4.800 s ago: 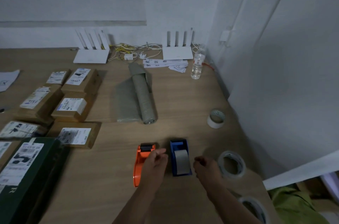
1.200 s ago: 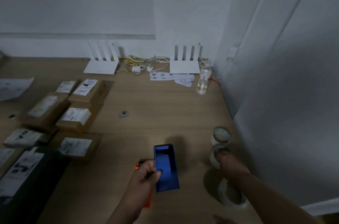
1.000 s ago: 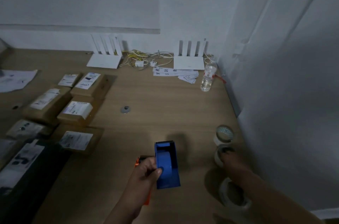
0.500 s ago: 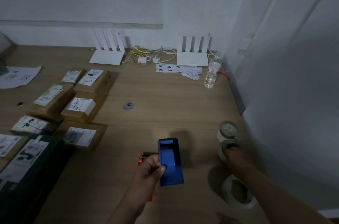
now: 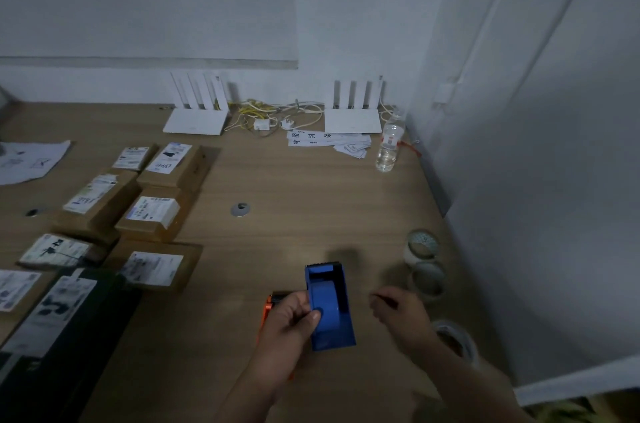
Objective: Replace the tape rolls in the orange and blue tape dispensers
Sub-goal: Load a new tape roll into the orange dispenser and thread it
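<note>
**Blue tape dispenser (image 5: 330, 311) gripped by the left hand (image 5: 289, 322)**

Head view: the blue tape dispenser is held near the front of the counter (image 5: 294, 221), the left fingers clamped on its side wall and the thumb pressed on the hub. The orange tape dispenser (image 5: 266, 307) is largely hidden beneath that hand. The right hand (image 5: 401, 318) is seen just beside, fingers loosely bent, nothing visible in them. Three tape rolls (image 5: 427, 280) are lined along the counter's right edge.
</note>
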### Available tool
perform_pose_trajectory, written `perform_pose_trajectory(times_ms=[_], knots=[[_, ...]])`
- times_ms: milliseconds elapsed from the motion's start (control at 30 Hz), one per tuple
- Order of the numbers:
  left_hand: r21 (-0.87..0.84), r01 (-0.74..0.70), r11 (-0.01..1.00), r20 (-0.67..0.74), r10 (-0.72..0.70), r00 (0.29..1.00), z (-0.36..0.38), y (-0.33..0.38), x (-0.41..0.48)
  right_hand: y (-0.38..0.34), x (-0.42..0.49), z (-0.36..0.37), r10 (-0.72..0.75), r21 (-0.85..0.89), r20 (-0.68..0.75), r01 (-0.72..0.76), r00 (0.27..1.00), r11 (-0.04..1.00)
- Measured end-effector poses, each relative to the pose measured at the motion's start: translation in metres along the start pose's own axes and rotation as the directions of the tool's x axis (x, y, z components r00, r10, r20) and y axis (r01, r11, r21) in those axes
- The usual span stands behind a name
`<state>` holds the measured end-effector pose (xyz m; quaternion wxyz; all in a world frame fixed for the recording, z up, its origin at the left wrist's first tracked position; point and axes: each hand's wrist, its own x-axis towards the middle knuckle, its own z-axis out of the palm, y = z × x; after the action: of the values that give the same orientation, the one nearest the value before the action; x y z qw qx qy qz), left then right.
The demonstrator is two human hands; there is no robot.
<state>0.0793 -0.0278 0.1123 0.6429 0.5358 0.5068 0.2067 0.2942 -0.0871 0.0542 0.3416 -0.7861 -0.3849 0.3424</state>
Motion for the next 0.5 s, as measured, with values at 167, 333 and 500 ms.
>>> perform_pose_trajectory(times_ms=[167,333,500], knots=[[-0.033,-0.011,0.999,0.008,0.011,1.000,0.001,-0.005,0.001,-0.025,-0.035,0.034,0.237,0.364,0.095,-0.255,0.967,0.896],[0.011,-0.036,0.999,0.032,0.035,0.999,-0.003,-0.010,-0.001,-0.032,-0.052,0.048,0.423,0.515,0.118,-0.419,0.898,0.748],[0.097,-0.064,0.993,0.106,0.054,0.993,-0.006,-0.015,-0.009,-0.027,-0.060,0.058,0.479,0.546,0.147,-0.475,0.865,0.690]])
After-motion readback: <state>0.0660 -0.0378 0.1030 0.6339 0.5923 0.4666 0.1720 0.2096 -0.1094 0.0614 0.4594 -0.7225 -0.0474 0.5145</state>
